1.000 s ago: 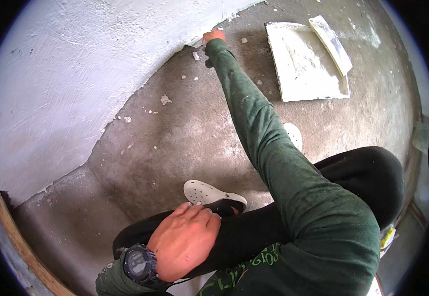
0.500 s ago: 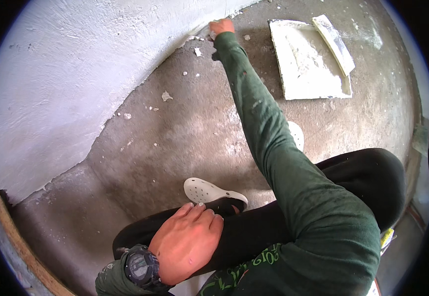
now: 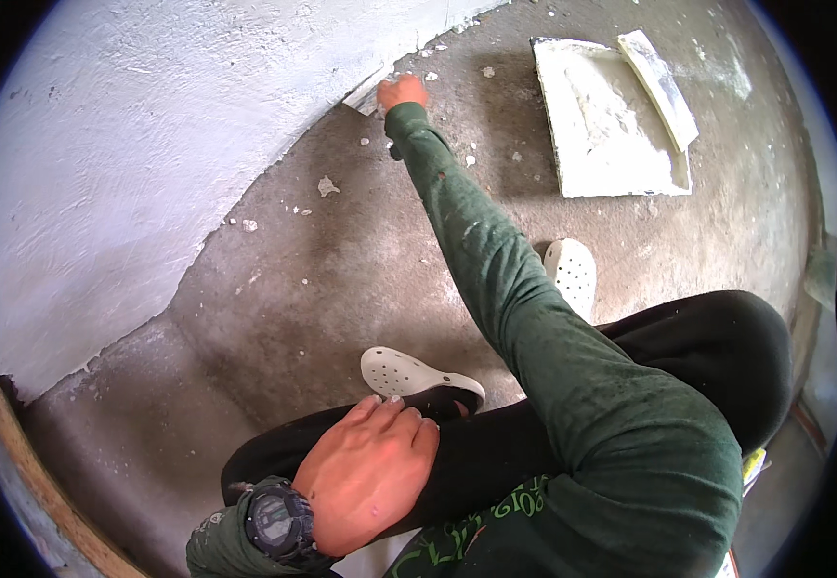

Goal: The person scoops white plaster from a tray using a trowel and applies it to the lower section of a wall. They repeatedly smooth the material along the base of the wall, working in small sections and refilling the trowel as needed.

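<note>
Below, grey concrete floor (image 3: 322, 279) meets white plastered wall (image 3: 149, 125); hands: right (image 3: 402, 92) grips a tool, left (image 3: 370, 472) flat on knee.

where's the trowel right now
In the head view, the trowel lies upper right, across the corner of the white board on the floor.

By the right hand (image 3: 402, 91), the wall (image 3: 149, 144) is whitish and the floor (image 3: 322, 260) mottled grey. Near the left hand (image 3: 370, 472), a black wristwatch (image 3: 277, 520) and a white perforated clog (image 3: 409, 371).

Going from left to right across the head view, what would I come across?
Wooden strip → white plastered wall → left hand resting on the leg → right hand at the wall's foot → white board → trowel.
</note>
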Demonstrator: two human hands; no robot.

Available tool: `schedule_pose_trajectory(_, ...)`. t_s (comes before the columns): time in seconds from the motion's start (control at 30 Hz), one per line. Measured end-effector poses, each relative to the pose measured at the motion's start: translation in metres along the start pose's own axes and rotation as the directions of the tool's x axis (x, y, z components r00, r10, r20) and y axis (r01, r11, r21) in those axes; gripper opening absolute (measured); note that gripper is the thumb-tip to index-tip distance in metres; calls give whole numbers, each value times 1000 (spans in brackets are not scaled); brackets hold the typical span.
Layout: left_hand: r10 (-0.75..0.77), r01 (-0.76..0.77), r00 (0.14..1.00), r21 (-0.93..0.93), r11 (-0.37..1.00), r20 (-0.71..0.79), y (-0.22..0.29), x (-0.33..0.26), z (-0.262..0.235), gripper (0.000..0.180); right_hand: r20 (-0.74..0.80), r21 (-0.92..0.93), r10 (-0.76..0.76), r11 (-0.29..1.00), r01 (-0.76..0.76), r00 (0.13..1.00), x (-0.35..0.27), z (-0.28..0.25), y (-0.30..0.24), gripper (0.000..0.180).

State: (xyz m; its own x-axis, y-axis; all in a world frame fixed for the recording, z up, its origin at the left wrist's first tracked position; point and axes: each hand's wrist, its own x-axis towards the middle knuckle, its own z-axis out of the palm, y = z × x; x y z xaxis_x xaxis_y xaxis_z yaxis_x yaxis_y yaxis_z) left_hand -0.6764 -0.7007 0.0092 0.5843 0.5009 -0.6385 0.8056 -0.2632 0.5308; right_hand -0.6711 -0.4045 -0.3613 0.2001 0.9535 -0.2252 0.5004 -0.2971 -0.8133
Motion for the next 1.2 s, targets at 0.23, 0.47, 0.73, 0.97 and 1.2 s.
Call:
schedule_pose_trajectory(0.23,-16,16,999,-9,1000,28,-2,-3,2,29,-12,135,90,987,-88,996,-15,11,-27,33)
schedule_pose_trajectory(0.47,-17,17,1000,-11,1000,17,0,-10,3,28,2,530,1,848,-2,1000,-35,19,-26,34)
schedule_pose_trajectory(0.73,7,-7,1000,-19,1000,18,-1,-3,-1,28,-270,199,-184,950,242,945,-44,14,-34,38)
schedule_pose_trajectory(0.97,28,-28,999,-7,1000,-41,-5,-1,0,28,-256,248,100,968,-35,961,-33,7,26,40)
schedule_pose_trajectory(1.2,8,-8,1000,-23,1000,-2,-5,0,0,28,-137,361,188,924,-127,973,9,1,-8,37)
